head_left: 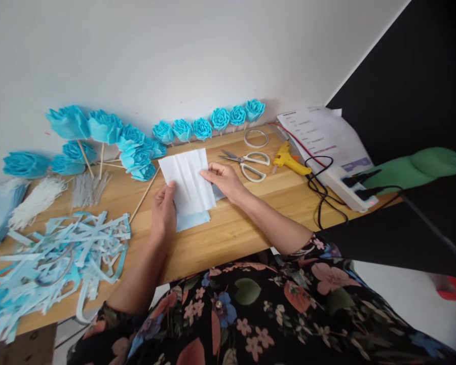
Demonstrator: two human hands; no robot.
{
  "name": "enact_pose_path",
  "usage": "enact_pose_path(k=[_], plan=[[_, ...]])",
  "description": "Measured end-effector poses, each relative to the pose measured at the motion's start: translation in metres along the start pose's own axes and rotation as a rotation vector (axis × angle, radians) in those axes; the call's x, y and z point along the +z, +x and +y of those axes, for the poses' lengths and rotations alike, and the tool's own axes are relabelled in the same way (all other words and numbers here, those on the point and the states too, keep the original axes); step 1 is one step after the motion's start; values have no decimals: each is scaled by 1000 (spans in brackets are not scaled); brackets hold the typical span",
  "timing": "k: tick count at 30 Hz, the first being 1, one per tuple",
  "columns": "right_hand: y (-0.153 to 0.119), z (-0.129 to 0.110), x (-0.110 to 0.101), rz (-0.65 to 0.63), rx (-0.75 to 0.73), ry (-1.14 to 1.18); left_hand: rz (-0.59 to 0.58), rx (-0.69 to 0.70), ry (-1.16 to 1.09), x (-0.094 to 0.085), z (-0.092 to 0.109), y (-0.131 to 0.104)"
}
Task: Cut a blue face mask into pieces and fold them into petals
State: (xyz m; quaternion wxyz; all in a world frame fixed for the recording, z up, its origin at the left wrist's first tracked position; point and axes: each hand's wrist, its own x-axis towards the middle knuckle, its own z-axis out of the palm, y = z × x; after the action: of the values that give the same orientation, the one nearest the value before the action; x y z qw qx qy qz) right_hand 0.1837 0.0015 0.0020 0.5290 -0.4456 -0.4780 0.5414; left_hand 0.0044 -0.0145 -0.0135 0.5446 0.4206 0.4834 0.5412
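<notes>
Holding white pleated sheet [188, 180] above middle of bench [228, 235]. Pinched at left edge in left hand [164, 209], fingers curled behind, thumb in front. Gripped near upper right edge in right hand [226, 180], closed between thumb and fingers. Light blue sheet [193, 220] showing below white one. Cannot tell if touching bench.

Just left of left hand: slanting wooden stick [144, 195]. Farther left: loose heap of cut strips [79, 248], and beyond it clear thin strips [87, 190], white cords [38, 203], blue stack [3, 210].

Along wall: blue flowers [202, 129], some on sticks. Right of right hand: open scissors [242, 159], with tape ring [256, 146] just beyond, then yellow glue gun [291, 161], black cables [321, 195], white power strip [342, 187] with plugs in. Behind these: printed papers [319, 131].
</notes>
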Motion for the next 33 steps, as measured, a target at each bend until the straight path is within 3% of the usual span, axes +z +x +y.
enact_pose_path(k=[6, 19, 33], plan=[[3, 3, -2, 69, -14, 62, 51, 34, -77, 3, 8, 1], [2, 10, -5, 107, -100, -77, 22, 2, -29, 1, 11, -1], [-4, -1, -2, 118, -237, -265, 60, 127, 20, -9, 3, 6]])
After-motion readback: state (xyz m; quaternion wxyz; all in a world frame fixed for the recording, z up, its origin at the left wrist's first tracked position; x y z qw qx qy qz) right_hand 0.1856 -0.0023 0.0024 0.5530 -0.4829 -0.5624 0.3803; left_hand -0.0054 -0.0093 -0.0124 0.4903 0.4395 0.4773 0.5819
